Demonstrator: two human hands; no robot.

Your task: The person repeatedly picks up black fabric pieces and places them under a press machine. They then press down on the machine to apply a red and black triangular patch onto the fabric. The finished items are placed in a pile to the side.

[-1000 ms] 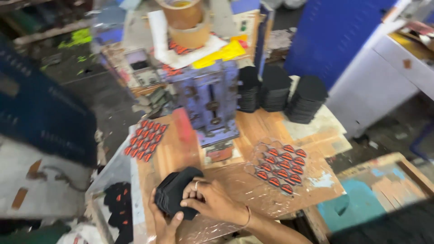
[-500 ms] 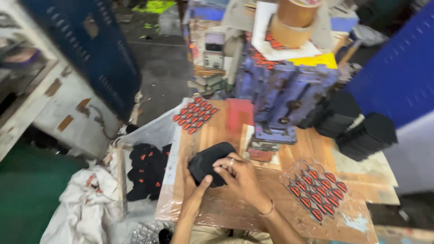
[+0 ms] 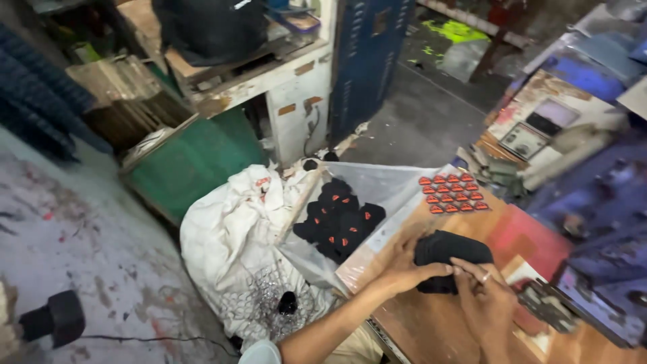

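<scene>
Black pieces [image 3: 450,251] near table edge [image 3: 377,329]

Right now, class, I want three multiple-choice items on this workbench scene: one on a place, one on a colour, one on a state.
1. Where do the red patches lie?
A. on the wooden table
B. on the floor
C. inside the white sack

2. What colour is the stack of pieces in the hands?
A. yellow
B. black
C. white

3. How does the left hand stand?
A. resting on the floor
B. raised in the air
C. gripping the stack together with the right hand

Answers: 1 A, they lie in rows on the table; 2 B, the stack is dark black; 3 C, both hands close on it.
</scene>
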